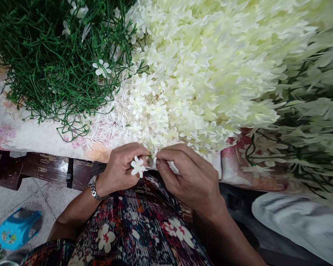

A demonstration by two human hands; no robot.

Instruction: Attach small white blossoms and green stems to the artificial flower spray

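My left hand [124, 166], with a metal watch on its wrist, is closed around a green artificial flower stem. A white five-petalled flower [139, 166] on it sticks out below the fingers. Close beside it, my right hand [190, 173] pinches a small white piece [154, 161] between thumb and forefinger, right by the green stem tip; whether the two touch I cannot tell. Both hands are at the table's near edge, above my lap. Just beyond them lies a big heap of loose white artificial flowers [177, 99].
Green plastic stems [63, 74] are piled at the back left, beside thin white stalks [111, 118]. A flowered cloth [44, 135] covers the table. Assembled flower sprays [308, 147] lie at the right, near a white-clad knee [296, 221]. A blue stool [16, 231] stands on the floor.
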